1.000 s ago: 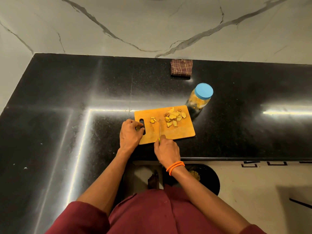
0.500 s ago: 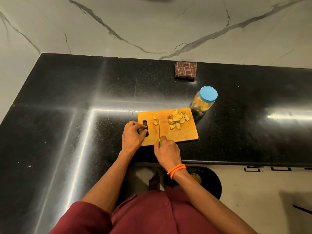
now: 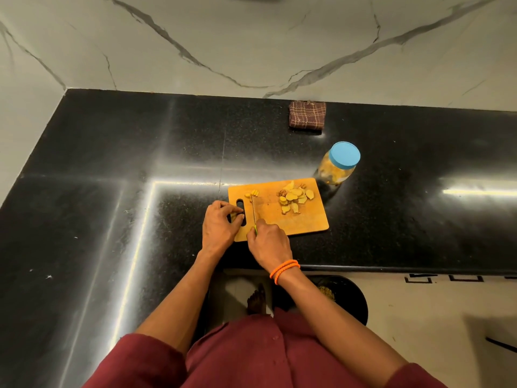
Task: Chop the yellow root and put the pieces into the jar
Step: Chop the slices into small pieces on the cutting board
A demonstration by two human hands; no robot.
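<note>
- Head view: the right hand [image 3: 269,242] is wrapped round the green handle of a slim knife [image 3: 254,210], blade running straight away from the person, tip at the small yellow root bits [image 3: 252,194] on the board's far left.
- Those bits lie just beyond the blade's end, nearer the left hand [image 3: 219,224] than the right, so the next cut looks like a short push forward.
- Left hand's fingers [image 3: 236,210] are curled over the cutting board [image 3: 307,225] beside its handle slot, steadying it; whether they pinch a piece there cannot be told.
- Sliced pile [image 3: 295,198]: flat, pale-yellow chips, irregular, heaped at the board's far right.
- Board is smooth orange-brown, a rounded rectangle on the glossy black speckled counter [image 3: 112,219].
- Jar [image 3: 338,166], clear-walled with yellow contents, stands just past the board's far right corner, blue lid on.
- Judgement: that lid must come off before anything goes in.
</note>
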